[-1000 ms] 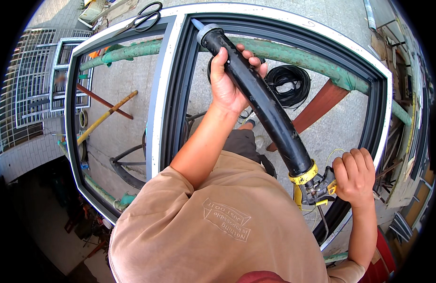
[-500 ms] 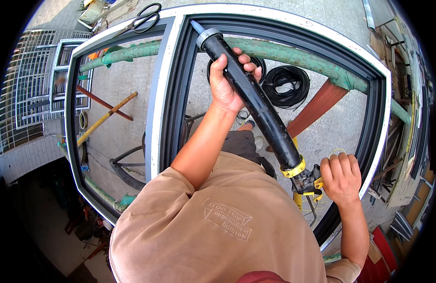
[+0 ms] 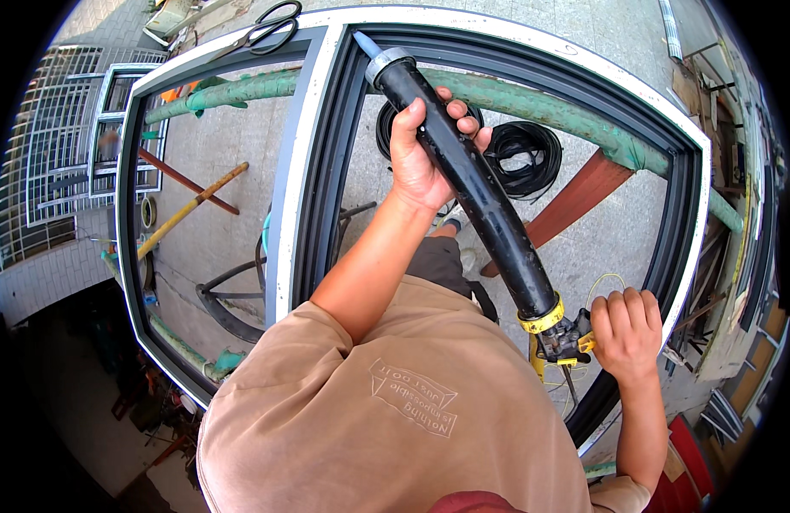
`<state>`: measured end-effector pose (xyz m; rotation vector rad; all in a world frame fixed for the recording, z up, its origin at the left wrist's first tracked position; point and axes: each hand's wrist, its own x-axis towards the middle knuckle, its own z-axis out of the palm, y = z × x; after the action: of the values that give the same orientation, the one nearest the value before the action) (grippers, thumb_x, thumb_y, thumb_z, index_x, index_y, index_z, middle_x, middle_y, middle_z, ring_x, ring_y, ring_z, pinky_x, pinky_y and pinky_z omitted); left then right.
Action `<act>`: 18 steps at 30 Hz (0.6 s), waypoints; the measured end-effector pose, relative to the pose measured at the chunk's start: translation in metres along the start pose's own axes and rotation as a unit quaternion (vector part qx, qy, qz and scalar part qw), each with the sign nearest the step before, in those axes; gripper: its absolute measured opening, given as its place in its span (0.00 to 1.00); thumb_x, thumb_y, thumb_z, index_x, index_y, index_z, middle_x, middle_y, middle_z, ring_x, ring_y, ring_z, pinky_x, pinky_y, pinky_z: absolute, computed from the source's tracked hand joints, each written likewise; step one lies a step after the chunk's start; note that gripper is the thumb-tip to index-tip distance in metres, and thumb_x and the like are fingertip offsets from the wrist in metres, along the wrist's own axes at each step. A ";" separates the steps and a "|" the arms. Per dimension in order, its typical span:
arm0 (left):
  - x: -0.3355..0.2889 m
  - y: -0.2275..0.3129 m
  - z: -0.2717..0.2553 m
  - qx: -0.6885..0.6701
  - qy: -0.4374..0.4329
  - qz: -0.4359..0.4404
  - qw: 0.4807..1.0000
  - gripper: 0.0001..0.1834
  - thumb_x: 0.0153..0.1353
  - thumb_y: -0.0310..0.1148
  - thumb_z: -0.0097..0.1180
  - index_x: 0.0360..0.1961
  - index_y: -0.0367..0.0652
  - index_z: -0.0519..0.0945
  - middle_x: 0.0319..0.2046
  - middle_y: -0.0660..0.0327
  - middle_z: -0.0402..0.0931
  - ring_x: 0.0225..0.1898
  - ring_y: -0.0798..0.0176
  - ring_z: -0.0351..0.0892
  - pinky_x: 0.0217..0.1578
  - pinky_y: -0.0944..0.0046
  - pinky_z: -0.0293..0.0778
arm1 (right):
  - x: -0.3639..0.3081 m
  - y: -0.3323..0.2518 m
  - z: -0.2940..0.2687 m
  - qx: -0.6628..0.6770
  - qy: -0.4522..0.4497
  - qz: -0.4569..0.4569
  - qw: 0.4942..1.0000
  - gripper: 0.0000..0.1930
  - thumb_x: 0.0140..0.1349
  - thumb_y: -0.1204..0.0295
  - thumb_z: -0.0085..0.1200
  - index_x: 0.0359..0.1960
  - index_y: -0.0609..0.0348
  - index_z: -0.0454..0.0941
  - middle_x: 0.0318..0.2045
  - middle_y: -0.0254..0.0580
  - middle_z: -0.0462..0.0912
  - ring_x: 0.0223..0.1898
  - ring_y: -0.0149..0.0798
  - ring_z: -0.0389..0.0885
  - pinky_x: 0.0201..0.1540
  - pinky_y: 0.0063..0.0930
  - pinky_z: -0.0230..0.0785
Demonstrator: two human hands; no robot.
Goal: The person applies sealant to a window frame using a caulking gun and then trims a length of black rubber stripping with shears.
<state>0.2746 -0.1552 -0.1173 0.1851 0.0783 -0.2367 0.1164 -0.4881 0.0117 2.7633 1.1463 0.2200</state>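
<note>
Grey concrete floor (image 3: 600, 244) beneath white-edged dark metal window frame (image 3: 302, 154) | black tubular caulking gun (image 3: 473, 192) slants across frame's right opening | my left hand (image 3: 419, 173) grips it, right hand (image 3: 626, 332) clenches its yellow trigger (image 3: 587, 342) | since a second ago, rear swung bodyward, blue tapered nozzle (image 3: 367, 44) still at frame's mullion-top corner: angle changed, spot unchanged
</note>
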 end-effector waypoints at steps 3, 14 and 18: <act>0.002 0.003 0.006 -0.012 -0.008 -0.004 1.000 0.22 0.69 0.51 0.68 0.55 0.50 0.78 0.44 0.65 0.78 0.46 0.62 0.83 0.62 0.44 0.84 | 0.002 0.002 -0.005 0.012 0.003 0.002 1.000 0.12 0.54 0.69 0.60 0.40 0.60 0.82 0.40 0.45 0.83 0.46 0.48 0.84 0.57 0.47 0.76; 0.000 0.009 0.047 0.035 0.008 0.045 0.998 0.27 0.73 0.55 0.62 0.57 0.41 0.79 0.51 0.56 0.80 0.54 0.52 0.84 0.63 0.40 0.83 | 0.024 0.037 -0.036 0.334 0.044 0.082 0.938 0.17 0.44 0.66 0.69 0.36 0.60 0.82 0.33 0.44 0.81 0.37 0.49 0.82 0.44 0.43 0.72; 0.007 0.013 0.062 0.112 0.008 0.043 0.993 0.27 0.77 0.57 0.56 0.56 0.41 0.80 0.52 0.53 0.84 0.57 0.49 0.86 0.62 0.40 0.83 | -0.004 0.013 -0.034 0.572 -0.001 0.313 0.758 0.13 0.54 0.68 0.70 0.39 0.60 0.84 0.34 0.44 0.83 0.36 0.45 0.82 0.43 0.38 0.73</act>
<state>0.2875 -0.1566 -0.0554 0.4133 0.0603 -0.1583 0.1161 -0.4976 0.0468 4.1157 0.2066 -0.6776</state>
